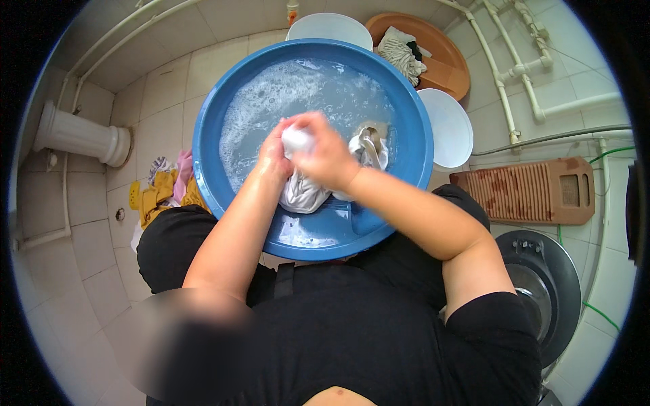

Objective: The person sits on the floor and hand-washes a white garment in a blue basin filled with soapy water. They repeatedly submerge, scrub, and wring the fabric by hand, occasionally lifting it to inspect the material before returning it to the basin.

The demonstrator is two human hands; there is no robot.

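Note:
Over a large blue basin [205, 145] of sudsy water, my two hands meet around a bunched piece of white cloth [305, 195]. My left hand [272, 152] is closed on the cloth from the left side. From the right, my right hand [328, 157] presses against the same bunch, its fingers curled and smeared by motion. Part of the cloth bulges up white between the hands, and the rest hangs onto the basin's near ledge. Just right of my hands, more wet white fabric with a beige band [371, 145] lies partly in the water.
Behind the basin stand a white bowl [332, 26] and a brown tub [455, 68] with a grey-white mop head. At right are another white bowl [447, 128], a brown washboard [525, 191] and a dark round lid-like thing [565, 271]. Yellow and pink clothes [164, 193] lie at left.

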